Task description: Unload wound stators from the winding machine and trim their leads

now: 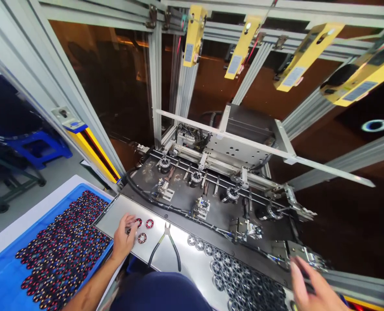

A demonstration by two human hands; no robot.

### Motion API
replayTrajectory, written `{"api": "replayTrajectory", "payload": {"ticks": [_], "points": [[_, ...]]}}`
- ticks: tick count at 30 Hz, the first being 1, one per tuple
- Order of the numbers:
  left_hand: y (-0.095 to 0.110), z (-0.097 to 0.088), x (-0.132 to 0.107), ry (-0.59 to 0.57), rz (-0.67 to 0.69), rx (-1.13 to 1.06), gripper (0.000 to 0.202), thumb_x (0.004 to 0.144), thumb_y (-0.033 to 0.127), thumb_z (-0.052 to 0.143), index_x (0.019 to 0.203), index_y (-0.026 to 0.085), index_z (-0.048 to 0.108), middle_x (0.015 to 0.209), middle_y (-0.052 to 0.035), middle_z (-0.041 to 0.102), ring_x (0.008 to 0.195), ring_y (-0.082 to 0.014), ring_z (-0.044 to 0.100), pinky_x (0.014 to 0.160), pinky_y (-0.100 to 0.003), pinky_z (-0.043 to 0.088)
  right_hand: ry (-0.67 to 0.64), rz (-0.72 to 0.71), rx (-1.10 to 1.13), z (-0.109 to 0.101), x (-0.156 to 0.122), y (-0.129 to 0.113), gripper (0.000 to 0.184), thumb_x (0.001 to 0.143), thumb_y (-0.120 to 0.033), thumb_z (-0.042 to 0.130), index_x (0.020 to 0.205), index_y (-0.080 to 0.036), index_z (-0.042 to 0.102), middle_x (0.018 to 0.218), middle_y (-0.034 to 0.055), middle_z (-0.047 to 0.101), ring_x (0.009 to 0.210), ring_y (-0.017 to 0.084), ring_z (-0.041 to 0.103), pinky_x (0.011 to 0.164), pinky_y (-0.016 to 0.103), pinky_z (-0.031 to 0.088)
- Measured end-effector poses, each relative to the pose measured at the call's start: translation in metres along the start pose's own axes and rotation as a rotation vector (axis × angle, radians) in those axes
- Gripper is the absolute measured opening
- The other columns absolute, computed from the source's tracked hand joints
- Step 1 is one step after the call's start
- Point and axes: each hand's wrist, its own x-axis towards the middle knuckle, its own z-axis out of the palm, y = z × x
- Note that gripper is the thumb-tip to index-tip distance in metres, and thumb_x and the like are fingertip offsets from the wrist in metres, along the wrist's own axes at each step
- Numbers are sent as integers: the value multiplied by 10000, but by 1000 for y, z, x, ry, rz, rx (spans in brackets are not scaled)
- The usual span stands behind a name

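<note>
My left hand (124,236) is over the left part of the metal ledge, its fingers curled round the edge of a small red-and-black motor stator (138,222). Two more stators, one (149,223) to the right and another (142,238) nearer me, lie beside it. A pair of pliers (167,242) with dark handles rests on the ledge, jaws pointing away from me. At the lower right, my right hand (315,287) is raised near the machine's last fixture (296,252). It is blurred, with thumb and finger bent about something dark that I cannot make out.
A blue tray (0,283) at left holds many stators. Rows of dark round metal parts (240,276) cover the ledge's right side. Behind stands a machine bed (182,194) with several round stations, cables and a long metal bar (260,147). Yellow units (193,36) hang above.
</note>
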Motion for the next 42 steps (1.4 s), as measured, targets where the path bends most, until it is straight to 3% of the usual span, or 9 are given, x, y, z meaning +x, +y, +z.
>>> {"api": "replayTrajectory", "payload": {"ticks": [3,6,11,15,21,26,34,38,42], "points": [[7,-10,2,38,-27,-23,551,915,488,528,1341,145,462,1161,-166,706,1018,-266,706,914,-449,557,-53,-376,322,15,72,-88,268,934,-350,554,1127,-216,682,1026,79,764,930,234,735,922,373,572],[14,-23,4,87,-46,-39,523,913,471,539,1327,157,478,1193,-168,693,1069,-278,689,964,-472,532,-320,-701,472,54,133,-177,268,962,-265,521,1167,-168,666,1123,128,736,1037,231,701,957,392,558],[24,-39,4,141,-63,-64,451,915,440,550,1286,186,522,1188,-144,697,1060,-264,695,963,-442,542,-561,-932,441,157,188,-288,239,878,-218,669,1103,-139,681,1087,117,733,1032,212,681,947,348,547],[33,-42,9,159,-54,-56,392,920,410,555,1249,197,558,1154,-127,715,1035,-251,706,943,-415,557,-657,-960,389,215,200,-337,227,913,-263,641,1102,-137,650,1135,94,678,1068,226,640,953,448,523],[39,-40,25,143,-6,9,343,933,380,541,1208,179,576,1104,-120,735,974,-235,727,897,-378,581,-774,-781,433,240,198,-345,236,951,-328,589,1115,-165,635,1193,79,637,1084,216,617,949,450,520],[58,-34,75,52,129,95,316,937,391,525,1156,180,610,1077,-110,747,966,-241,724,907,-404,579,-862,-372,476,249,201,-338,302,950,-343,591,1195,-168,602,1248,91,609,1088,225,618,924,445,539],[112,30,204,-352,502,311,446,914,340,578,1332,187,560,1442,-122,557,1400,-294,433,1143,-505,387,-1117,194,574,273,228,-367,344,944,-349,602,1229,-158,580,1224,92,615,1040,220,637,872,426,564],[119,56,227,-461,587,424,483,902,326,624,1350,176,526,1487,-139,478,1396,-332,412,1100,-585,383,-1093,307,643,269,233,-365,348,943,-355,601,1231,-160,581,1238,94,609,1059,227,631,887,429,557],[118,64,232,-502,616,507,470,904,338,626,1340,190,531,1486,-128,460,1369,-333,430,1099,-611,361,-1122,308,714,264,229,-365,334,946,-358,597,1214,-157,587,1202,85,624,1019,213,643,857,416,568]]}}
